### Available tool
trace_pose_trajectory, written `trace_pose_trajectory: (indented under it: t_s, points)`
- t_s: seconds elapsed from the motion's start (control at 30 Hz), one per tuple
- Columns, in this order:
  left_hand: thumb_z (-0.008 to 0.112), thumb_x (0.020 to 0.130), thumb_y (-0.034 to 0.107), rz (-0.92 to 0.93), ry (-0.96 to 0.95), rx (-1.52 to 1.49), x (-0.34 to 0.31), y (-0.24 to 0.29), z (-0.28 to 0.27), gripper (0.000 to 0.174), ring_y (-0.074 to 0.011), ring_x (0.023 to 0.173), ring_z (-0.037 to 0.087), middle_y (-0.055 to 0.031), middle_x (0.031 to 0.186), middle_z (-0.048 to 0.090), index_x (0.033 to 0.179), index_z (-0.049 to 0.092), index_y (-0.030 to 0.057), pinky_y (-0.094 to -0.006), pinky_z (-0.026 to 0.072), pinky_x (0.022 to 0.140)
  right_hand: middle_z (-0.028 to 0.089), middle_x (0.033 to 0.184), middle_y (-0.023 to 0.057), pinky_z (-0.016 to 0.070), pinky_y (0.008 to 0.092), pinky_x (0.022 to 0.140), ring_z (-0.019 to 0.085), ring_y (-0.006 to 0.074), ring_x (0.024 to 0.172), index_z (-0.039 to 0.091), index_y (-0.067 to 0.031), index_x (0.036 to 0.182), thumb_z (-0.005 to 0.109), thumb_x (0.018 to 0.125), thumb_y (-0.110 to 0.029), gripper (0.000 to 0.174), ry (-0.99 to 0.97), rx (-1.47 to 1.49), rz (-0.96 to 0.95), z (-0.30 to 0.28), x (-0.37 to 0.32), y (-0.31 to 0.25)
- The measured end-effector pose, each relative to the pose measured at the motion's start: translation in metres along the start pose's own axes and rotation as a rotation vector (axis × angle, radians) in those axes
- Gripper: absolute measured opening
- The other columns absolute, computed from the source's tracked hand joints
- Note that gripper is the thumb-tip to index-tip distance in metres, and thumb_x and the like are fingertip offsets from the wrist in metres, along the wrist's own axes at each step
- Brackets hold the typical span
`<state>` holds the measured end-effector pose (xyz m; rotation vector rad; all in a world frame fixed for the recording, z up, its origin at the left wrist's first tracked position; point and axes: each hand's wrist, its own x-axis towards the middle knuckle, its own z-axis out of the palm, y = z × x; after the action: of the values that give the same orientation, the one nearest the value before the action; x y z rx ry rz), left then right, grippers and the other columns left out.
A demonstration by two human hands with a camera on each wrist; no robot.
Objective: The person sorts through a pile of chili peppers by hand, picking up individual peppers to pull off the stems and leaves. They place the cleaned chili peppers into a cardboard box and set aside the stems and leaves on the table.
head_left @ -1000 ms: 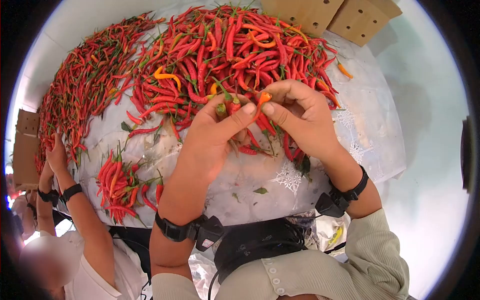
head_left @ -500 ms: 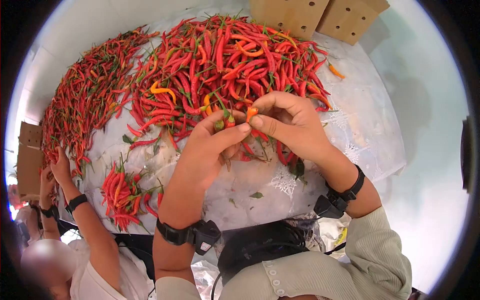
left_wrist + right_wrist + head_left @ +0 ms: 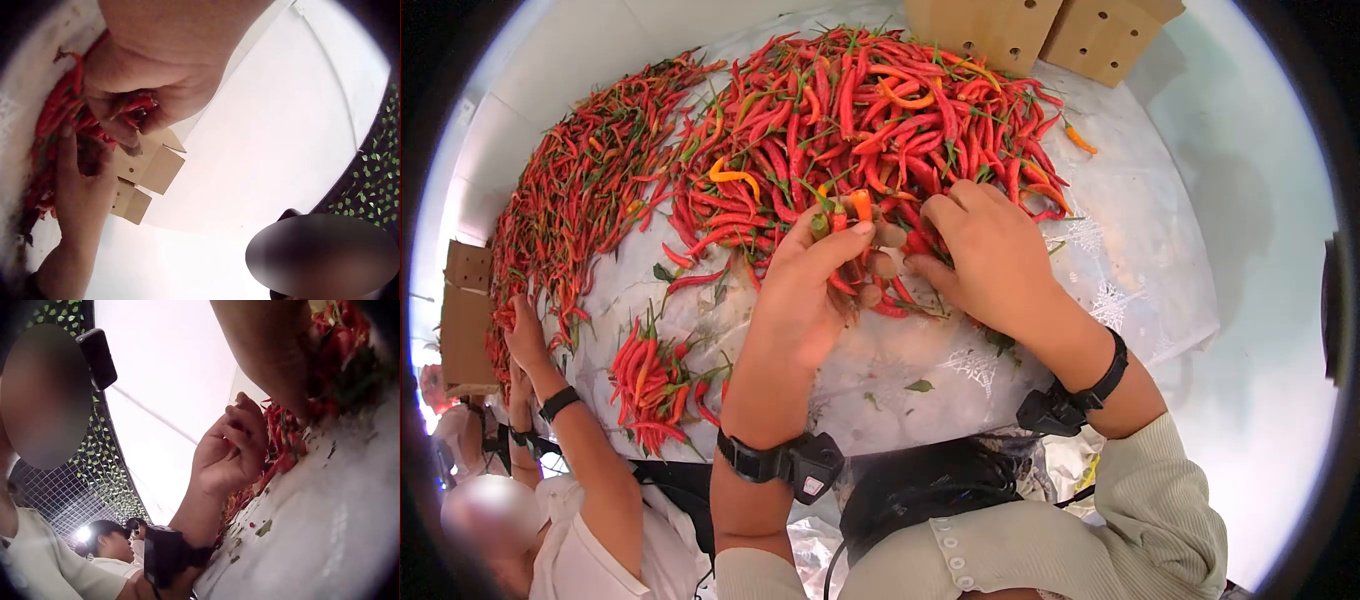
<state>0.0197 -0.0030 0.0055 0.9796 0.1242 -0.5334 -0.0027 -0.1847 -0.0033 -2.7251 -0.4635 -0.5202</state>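
Note:
My left hand (image 3: 795,290) holds a small bunch of chili peppers upright over the near edge of the big pile. An orange-red chili (image 3: 861,205) stands at the thumb tip, beside a red chili (image 3: 840,217) and a green stem end. To the right, my right hand (image 3: 1000,255) reaches palm down to the near side of the chili pile (image 3: 850,120), thumb and forefinger apart with red chilies between them. Its other fingertips are hidden. The left wrist view shows the right hand (image 3: 84,181) low among the chilies, below the left hand (image 3: 156,81).
A small heap of chilies (image 3: 645,380) lies on the white tablecloth (image 3: 880,400) at the near left. Another long pile (image 3: 590,170) extends along the left, where another person's hand (image 3: 525,335) works. Cardboard boxes (image 3: 985,30) stand at the back. Loose leaves (image 3: 919,385) lie in front.
The orange-red chili, earlier pinched by the right hand against the left, now stands in the left hand's bunch. The right hand has turned palm down and moved away to the pile.

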Motion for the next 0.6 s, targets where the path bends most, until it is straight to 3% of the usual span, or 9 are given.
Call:
trace_pose_trajectory:
  t_s: [0.17,0.37,0.47,0.6]
  points:
    - [0.054,0.084,0.009,0.019,-0.049,0.019,0.003,-0.002,-0.004,0.016,-0.0167,0.070,0.064,-0.0088,0.089,0.066,0.100,0.055,0.0067,-0.0251,0.0482,0.049,0.053,0.082,0.0114,0.0467,0.0389,0.067,0.056,0.0290,0.081,0.054,-0.0041,0.083,0.070,0.067,-0.019,0.027,0.003,-0.036,0.025,0.002,-0.002,0.005]
    - [0.058,0.084,0.011,-0.020,0.044,-0.095,0.011,-0.003,-0.012,0.012,-0.0112,0.059,0.055,-0.0027,0.073,0.058,0.095,0.054,0.0088,-0.0241,0.0410,0.046,0.056,0.077,0.0140,0.0466,0.0404,0.068,0.057,0.0312,0.077,0.054,-0.0022,0.081,0.065,0.070,-0.017,0.021,-0.010,-0.019,0.061,-0.002,-0.002,0.009]
    - [0.060,0.084,0.012,-0.039,-0.005,-0.157,0.013,-0.003,-0.016,0.008,-0.0081,0.054,0.049,0.0006,0.068,0.054,0.090,0.055,0.0110,-0.0226,0.0370,0.044,0.056,0.074,0.0148,0.0465,0.0420,0.067,0.057,0.0325,0.075,0.055,-0.0024,0.082,0.063,0.071,-0.015,0.018,-0.038,0.020,0.107,-0.006,-0.001,0.009]
    - [0.062,0.084,0.013,-0.039,0.021,-0.131,0.011,-0.003,-0.012,0.008,-0.0069,0.053,0.048,0.0012,0.068,0.055,0.087,0.054,0.0120,-0.0216,0.0348,0.043,0.057,0.076,0.0146,0.0463,0.0410,0.066,0.057,0.0316,0.076,0.055,-0.0022,0.085,0.060,0.077,-0.012,0.014,0.055,0.206,0.119,-0.004,0.000,0.013]
